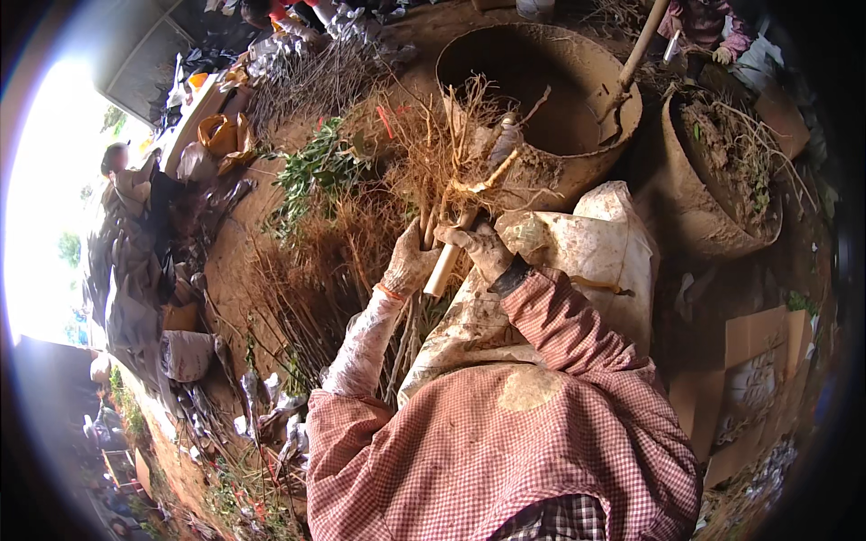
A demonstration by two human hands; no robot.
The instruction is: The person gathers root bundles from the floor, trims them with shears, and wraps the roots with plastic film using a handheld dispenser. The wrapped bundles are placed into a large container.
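My left hand, in a dirty knit glove, grips the stems of a bundle of bare-root saplings. The bundle's tangled brown roots point up and away from me, and its thin stems run down beside my lap. In my right hand, also gloved, is a pale, round wooden handle slanting across the base of the roots. Whatever is at the handle's far end is hidden among the roots. A mud-stained white sheet covers my lap.
Ahead stands a large mud-coated tub with a long wooden pole leaning in it. A second tub at right holds mud and roots. More bare-root saplings stand at left, near leafy cuttings. A cardboard box lies right; other people work nearby.
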